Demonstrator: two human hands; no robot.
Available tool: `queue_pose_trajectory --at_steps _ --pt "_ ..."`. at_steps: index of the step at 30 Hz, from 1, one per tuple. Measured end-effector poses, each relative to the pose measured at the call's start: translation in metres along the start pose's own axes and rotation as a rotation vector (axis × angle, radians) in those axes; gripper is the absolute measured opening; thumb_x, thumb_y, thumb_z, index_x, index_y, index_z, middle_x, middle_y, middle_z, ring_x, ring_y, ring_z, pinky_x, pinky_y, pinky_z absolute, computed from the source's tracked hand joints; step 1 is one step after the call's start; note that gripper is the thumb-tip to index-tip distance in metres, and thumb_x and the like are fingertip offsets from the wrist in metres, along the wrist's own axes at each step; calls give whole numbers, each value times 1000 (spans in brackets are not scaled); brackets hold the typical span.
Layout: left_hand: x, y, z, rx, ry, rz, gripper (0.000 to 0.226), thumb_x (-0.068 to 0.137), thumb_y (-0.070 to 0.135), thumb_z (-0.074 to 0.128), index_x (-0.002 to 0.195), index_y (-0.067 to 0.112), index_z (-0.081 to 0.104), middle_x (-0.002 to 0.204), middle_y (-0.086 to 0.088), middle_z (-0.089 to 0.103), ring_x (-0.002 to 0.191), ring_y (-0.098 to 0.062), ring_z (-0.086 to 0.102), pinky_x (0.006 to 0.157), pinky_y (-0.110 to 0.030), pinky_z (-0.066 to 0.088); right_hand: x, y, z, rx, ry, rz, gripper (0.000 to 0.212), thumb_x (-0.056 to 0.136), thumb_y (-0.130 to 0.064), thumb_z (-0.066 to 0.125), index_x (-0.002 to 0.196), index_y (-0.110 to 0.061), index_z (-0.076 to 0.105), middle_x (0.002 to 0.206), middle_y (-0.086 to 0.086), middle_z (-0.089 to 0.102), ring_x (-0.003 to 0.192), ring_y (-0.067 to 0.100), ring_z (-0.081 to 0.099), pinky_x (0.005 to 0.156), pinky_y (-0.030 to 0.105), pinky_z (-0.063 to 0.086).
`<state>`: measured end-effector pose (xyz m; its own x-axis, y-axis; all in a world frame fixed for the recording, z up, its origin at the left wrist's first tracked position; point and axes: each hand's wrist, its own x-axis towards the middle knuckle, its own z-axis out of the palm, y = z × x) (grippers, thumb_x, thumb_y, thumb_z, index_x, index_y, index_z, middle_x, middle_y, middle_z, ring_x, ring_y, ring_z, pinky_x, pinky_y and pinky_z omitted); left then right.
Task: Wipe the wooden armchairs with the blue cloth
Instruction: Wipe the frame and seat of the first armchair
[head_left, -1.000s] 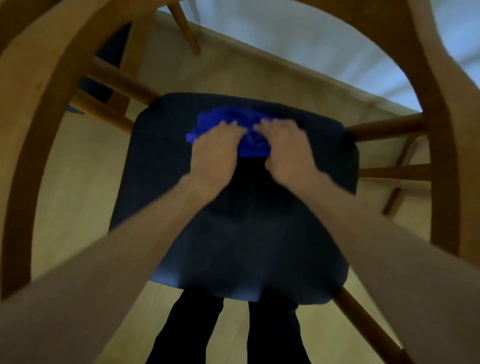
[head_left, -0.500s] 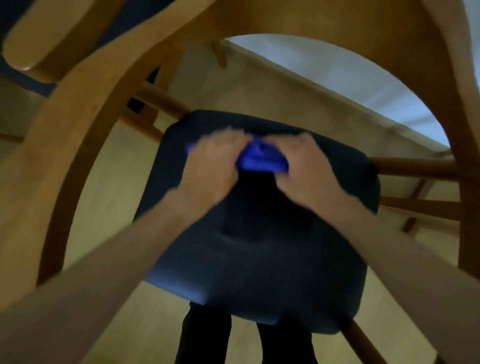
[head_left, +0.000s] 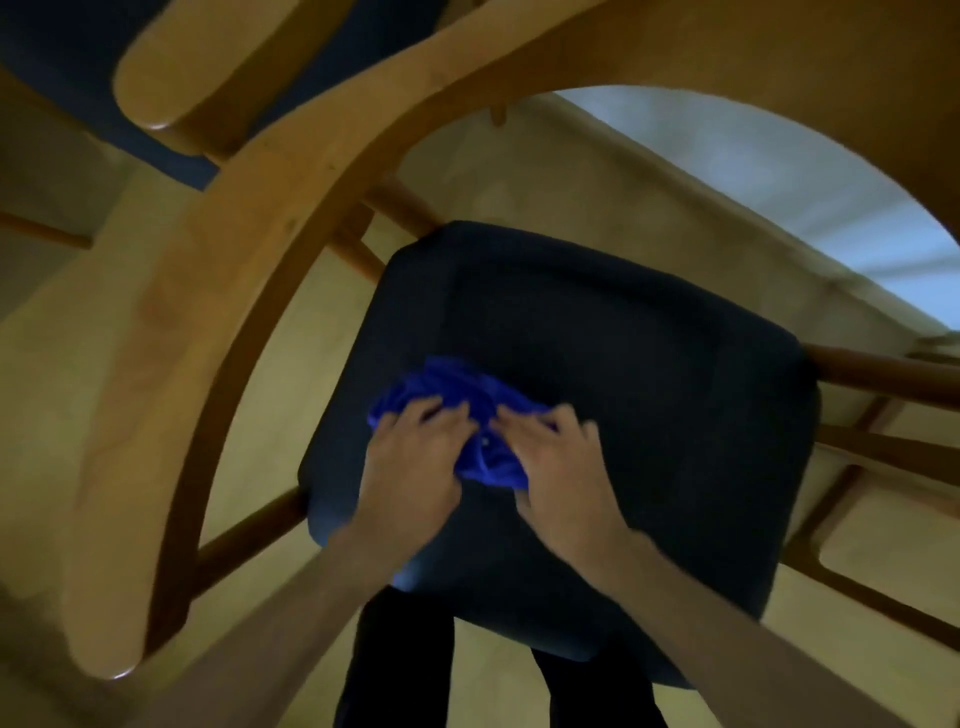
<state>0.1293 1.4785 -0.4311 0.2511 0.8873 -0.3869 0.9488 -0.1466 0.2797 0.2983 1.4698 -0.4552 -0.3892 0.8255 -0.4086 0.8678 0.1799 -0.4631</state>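
Observation:
The bright blue cloth (head_left: 470, 410) lies bunched on the dark navy seat cushion (head_left: 649, 405) of a wooden armchair. My left hand (head_left: 410, 467) presses on the cloth's left side and my right hand (head_left: 561, 473) on its right side; both grip the fabric. The chair's curved wooden armrest (head_left: 244, 270) arcs from the lower left over the top of the view. Part of the cloth is hidden under my fingers.
A second armchair's wooden arm end (head_left: 208, 78) and dark seat (head_left: 57, 67) sit at the upper left. Rungs and legs (head_left: 883, 374) stick out to the right. Light wood floor (head_left: 67, 364) surrounds the chair. My dark trouser legs (head_left: 400, 660) stand below the seat.
Both hands have slid with the cloth from the seat's far edge toward its near left part. The view has tilted, showing more of the armrest and the second chair.

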Motion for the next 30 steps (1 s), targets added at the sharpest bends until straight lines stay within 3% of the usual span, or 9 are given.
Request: queue_pose_trajectory --at_steps 4,6,8,12,15,19,23,27,30 --pt "-12 -3 -6 7 -149 -11 45 69 15 69 113 24 64 113 8 62 106 -20 53 87 -37 41 -1 3 -18 17 -157 -102 52 81 -20 66 132 -27 57 133 -10 60 106 19 46 90 36 42" --pt "5 -7 -20 -44 -46 -22 44 68 12 69 110 22 63 109 5 63 103 -20 57 87 -35 42 21 9 -44 91 -146 -100 44 77 -16 64 120 -25 64 114 -6 68 98 21 51 89 41 45" --pt "30 -10 -35 -129 161 -70 52 65 6 71 115 16 62 113 0 65 106 -23 60 89 -39 49 52 13 -71 141 16 -92 46 74 -13 63 119 -24 67 108 -3 71 97 24 57 89 42 47" --pt "106 -22 -54 -119 407 -88 55 78 -1 61 132 11 55 133 -7 58 125 -25 53 103 -47 44 137 21 -101 53 271 -70 54 79 -7 64 132 -21 59 130 4 63 121 27 54 104 40 42" --pt "128 -34 -40 -67 335 -97 57 88 -1 51 140 20 49 145 1 49 132 -19 45 108 -39 38 166 16 -86 -81 163 66 73 84 -7 68 150 -20 39 157 3 36 145 24 28 119 39 24" --pt "87 -39 -12 -162 322 -247 64 85 -7 57 139 25 51 147 8 46 139 -11 36 106 -24 33 133 -7 -44 -167 174 63 74 86 -12 63 153 -24 32 160 -6 29 145 21 26 113 38 25" --pt "28 -39 -8 -156 242 -277 64 72 -8 70 128 23 62 137 7 57 131 -14 48 89 -32 50 84 -33 -19 -157 82 31 77 84 -19 68 152 -25 32 160 -8 27 135 21 32 101 39 31" --pt "-37 -40 4 -133 116 -275 70 52 -12 82 115 15 70 121 0 68 118 -23 60 89 -42 53 31 -61 3 -115 -130 -23 78 85 -28 68 153 -25 30 161 -9 26 132 23 34 98 41 35" --pt "-47 -40 1 -161 156 -255 70 56 -10 79 120 14 66 124 -1 66 119 -22 59 90 -47 54 33 -56 -8 -32 -138 -71 70 85 -22 66 149 -27 38 153 -10 40 126 20 38 99 41 39"
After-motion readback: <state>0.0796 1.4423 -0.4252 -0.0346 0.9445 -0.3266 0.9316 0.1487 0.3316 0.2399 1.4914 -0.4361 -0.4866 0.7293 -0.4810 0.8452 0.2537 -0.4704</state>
